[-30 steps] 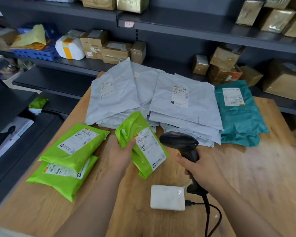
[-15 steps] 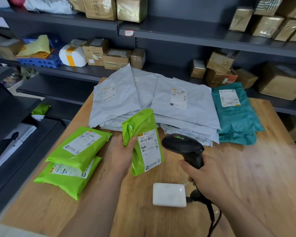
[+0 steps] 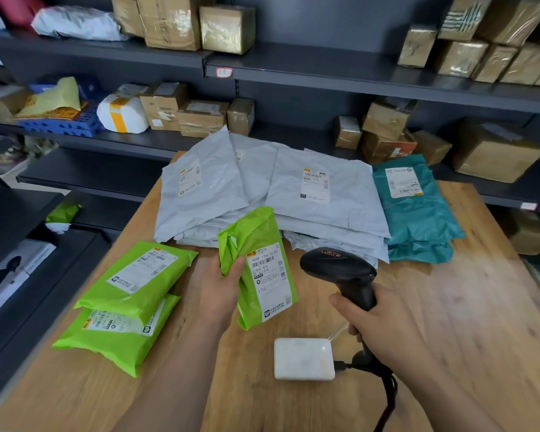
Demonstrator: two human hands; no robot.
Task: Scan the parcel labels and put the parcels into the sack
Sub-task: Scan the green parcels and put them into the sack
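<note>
Head view: green parcel gripped in left hand, long axis near upright, label faced up. Scanner clasped in right hand, just right of label.

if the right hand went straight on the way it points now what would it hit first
Probably the green parcel in the left hand: the right hand and its scanner aim left at its label. Depth is unclear, though.
</note>
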